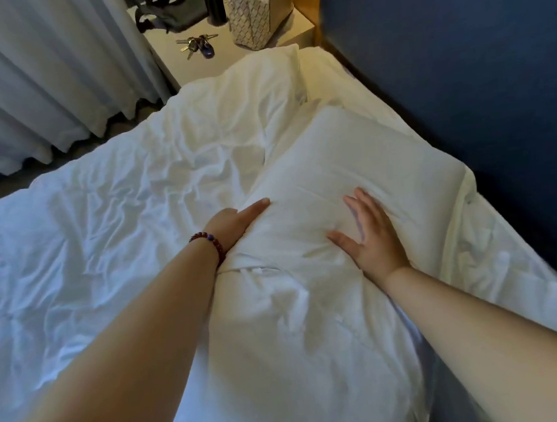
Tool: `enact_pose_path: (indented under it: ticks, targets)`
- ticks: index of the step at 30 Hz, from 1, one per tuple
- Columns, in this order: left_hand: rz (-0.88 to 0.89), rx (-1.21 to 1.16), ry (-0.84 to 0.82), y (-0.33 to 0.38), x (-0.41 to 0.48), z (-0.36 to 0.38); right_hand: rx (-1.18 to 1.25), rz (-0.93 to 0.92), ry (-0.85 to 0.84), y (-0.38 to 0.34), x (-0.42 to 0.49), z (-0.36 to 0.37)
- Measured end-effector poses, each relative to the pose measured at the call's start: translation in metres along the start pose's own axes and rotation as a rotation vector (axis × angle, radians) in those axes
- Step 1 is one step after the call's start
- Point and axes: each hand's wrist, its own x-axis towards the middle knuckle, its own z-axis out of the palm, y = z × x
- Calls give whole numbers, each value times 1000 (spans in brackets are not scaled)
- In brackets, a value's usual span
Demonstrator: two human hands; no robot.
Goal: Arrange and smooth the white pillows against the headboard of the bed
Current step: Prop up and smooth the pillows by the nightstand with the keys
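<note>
A: Fingers?
B: Right hand (369, 237) lies flat on the near pillow (350, 173), fingers (357, 205) straight and spread apart, palm down. The left hand (238, 222) pushes on that pillow's left side. One straight finger shows and the others are hidden against the cloth.
A: Where is the pillow?
B: It lies lengthwise along the bed's right edge, close to the blue headboard (457, 50). A second pillow (261, 77) sits at the bed's far corner.
A: Anything around or blocking?
B: A crumpled duvet (106, 223) covers the bed's left part and bunches against the left wrist. Past the far corner a nightstand (290, 28) holds keys (198, 45), a patterned box (250, 15) and a black bag (171, 17). A curtain (47, 78) hangs at the far left.
A: Textures?
B: White cotton, plump, dented under the right palm and creased toward the near end. The duvet is heavily wrinkled.
A: Arms?
B: Both are bare and stretched forward. There's a dark red bead bracelet (212, 245) on the left wrist.
</note>
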Motion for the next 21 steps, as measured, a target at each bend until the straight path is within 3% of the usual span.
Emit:
enact_pose_path:
  ticks: [4, 10, 13, 16, 21]
  targets:
    - [48, -136, 15, 15, -37, 7, 57, 20, -30, -1, -16, -29]
    - [345, -348, 219, 95, -111, -3, 253, 34, 38, -34, -19, -90]
    - [512, -210, 385, 151, -146, -25, 428, 15, 34, -66, 7, -122]
    - [661, 5, 572, 194, -174, -44, 759, 38, -9, -110, 45, -155]
    - [674, 298, 628, 223, -183, -20, 1083, 230, -162, -141, 77, -207]
